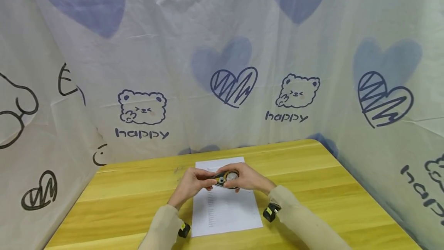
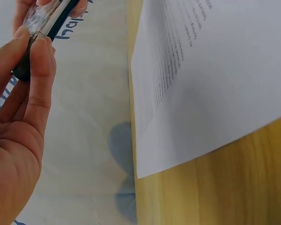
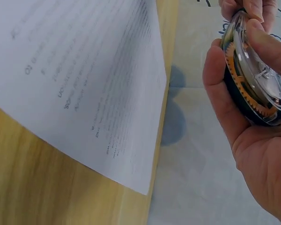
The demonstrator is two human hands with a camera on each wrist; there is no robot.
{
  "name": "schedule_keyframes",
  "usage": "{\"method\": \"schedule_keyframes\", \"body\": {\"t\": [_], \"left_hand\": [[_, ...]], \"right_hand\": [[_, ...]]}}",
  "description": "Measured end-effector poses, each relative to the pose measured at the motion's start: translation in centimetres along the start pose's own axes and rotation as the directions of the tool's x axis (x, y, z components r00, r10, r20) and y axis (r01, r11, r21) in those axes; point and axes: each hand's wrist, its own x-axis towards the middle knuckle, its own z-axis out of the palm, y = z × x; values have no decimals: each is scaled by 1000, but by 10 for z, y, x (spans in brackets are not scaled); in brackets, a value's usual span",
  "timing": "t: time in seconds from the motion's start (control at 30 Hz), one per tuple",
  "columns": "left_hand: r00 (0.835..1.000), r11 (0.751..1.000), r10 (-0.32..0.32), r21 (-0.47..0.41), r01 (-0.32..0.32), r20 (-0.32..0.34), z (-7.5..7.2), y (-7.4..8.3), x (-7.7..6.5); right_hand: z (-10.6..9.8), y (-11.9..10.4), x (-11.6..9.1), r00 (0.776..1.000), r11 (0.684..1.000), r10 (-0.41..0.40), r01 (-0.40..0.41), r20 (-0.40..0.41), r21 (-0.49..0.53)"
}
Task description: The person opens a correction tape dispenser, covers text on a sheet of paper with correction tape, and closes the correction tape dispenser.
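Between my two hands, above the paper, is a correction tape dispenser (image 1: pixel 231 176) with a clear cover and a dark body. An orange gear shows inside the correction tape (image 3: pixel 234 70) in the right wrist view. My left hand (image 1: pixel 192 185) pinches its narrow end between thumb and fingers. The wider, rounded end is gripped by my right hand (image 1: pixel 249 177), thumb on the clear side and fingers along the dark side. The dispenser's tip is hidden by the left fingers. Below lies a white sheet of paper (image 1: pixel 236 211) printed with lines of small text.
The sheet lies on a yellow wood-grain table (image 1: pixel 121 203). A pale curtain (image 1: pixel 187 115) with hearts and bear drawings hangs behind and at both sides. Small black devices (image 1: pixel 271 211) sit at both wrists.
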Motion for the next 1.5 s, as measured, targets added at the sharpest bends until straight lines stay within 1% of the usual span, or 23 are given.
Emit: {"method": "schedule_keyframes", "body": {"t": [0.13,0.23,0.43,0.5,0.63,0.73,0.8,0.97,1.03,1.2,1.33,1.5], "left_hand": [[999,998,-15,-62,13,-34,0,0,0],[999,996,-21,-84,17,-39,1,-1,0],[1000,999,-5,-47,5,1,-1,-3,0],[1000,999,-2,-35,2,3,-1,-4,1],[1000,999,-8,-48,7,-30,2,-4,1],[998,997,-20,-75,15,-61,5,-4,1],[997,997,-18,-80,12,-69,6,-5,1],[998,998,1,-61,-4,-58,3,-6,3],[998,998,-1,-58,-2,-60,2,-7,2],[996,999,-6,-38,2,-90,0,-9,-1],[993,1000,4,1,-4,-115,-2,-9,-2],[991,999,2,42,4,-135,-3,-9,-2]], "right_hand": [[0,1,2,1000,1000,0,1,-25,5],[-1,2,2,999,1000,7,-7,-36,5],[-2,4,2,1000,1000,23,-23,-14,7],[-3,4,1,1000,1000,26,-26,-8,13],[-3,3,1,1000,1000,23,-23,-12,10],[-3,2,1,1000,1000,17,-18,-21,-8],[-4,1,1,1000,1000,13,-14,-28,-22],[-6,1,1,999,999,14,-15,-38,-34],[-7,4,0,999,999,16,-17,-42,-32],[-10,10,-4,997,999,28,-30,-65,-29],[-12,12,-5,996,999,43,-44,-79,-18],[-14,12,-4,993,998,63,-64,-96,-10]]}}
